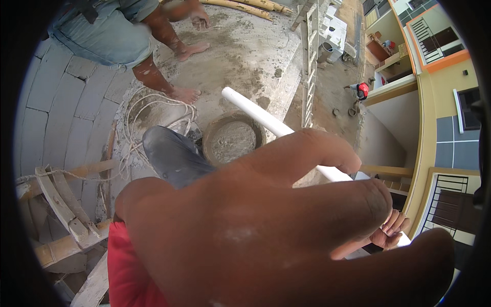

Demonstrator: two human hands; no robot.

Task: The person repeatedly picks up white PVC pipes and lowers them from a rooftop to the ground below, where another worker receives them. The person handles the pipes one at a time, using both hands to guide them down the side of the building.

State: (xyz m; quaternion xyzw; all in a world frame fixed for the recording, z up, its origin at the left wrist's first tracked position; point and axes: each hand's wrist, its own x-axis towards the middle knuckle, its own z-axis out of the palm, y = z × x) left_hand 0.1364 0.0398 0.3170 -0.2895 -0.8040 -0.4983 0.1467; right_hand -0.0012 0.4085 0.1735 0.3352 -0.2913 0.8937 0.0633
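Very close to the view, my left hand point(245, 220) fills the lower middle, its back toward me and its fingers apart, with nothing seen in them. Behind it a long white pipe point(255, 113) slants from the upper middle down to the right, partly hidden by the fingers. At the pipe's lower right part is my right hand point(393, 231), smaller and farther off, fingers curled round it. Beyond the pipe stands a round tub of wet grey mortar point(232, 140), beside my knee in dark trousers point(171, 156).
Another person in pale denim shorts point(102, 38) is barefoot at the upper left, beside a block wall point(61, 97). Coiled rope point(135, 115) lies on the cement-spattered floor. Wooden pieces point(61, 204) are at lower left. A ladder-like wooden frame point(309, 66) borders the drop toward the houses.
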